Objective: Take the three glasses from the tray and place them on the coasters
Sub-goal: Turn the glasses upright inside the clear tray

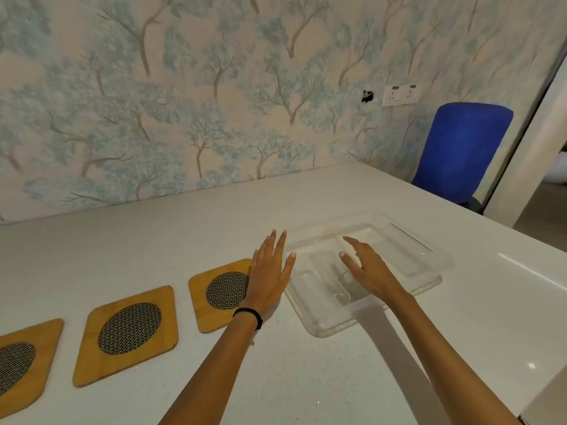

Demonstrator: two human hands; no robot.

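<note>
Three wooden coasters with dark mesh ovals lie in a row on the white table: right coaster (221,297), middle coaster (129,332), left coaster (21,363), which the frame's edge cuts off. A clear plastic tray (414,256) sits to their right. Faint clear shapes inside it, like glasses (319,271) lying down, are hard to make out. My left hand (270,271) hovers flat with fingers spread over the right coaster's edge, beside the tray. My right hand (368,271) is over the tray's middle, fingers apart, holding nothing.
The wallpapered wall runs along the table's far edge, with a socket plate (400,95) on it. A blue chair back (463,148) stands past the table's far right corner. The table's right edge (537,271) runs close to the tray.
</note>
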